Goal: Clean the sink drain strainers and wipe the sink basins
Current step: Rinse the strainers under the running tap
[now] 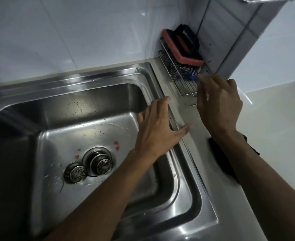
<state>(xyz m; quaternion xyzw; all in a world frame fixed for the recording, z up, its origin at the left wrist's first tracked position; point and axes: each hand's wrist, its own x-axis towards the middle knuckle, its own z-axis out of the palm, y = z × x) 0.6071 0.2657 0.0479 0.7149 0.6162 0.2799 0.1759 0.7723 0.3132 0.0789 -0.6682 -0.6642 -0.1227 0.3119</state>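
A steel sink basin is set into a pale bench below white wall tiles. The left hand is spread open and empty, laid across the basin's right rim. The right hand is curled at a wire rack on the far right, fingertips pinched near a blue brush; whether it is gripped cannot be told. One strainer lies on the basin floor, another sits in the drain. A pink scrubber and steel wool fill the rack
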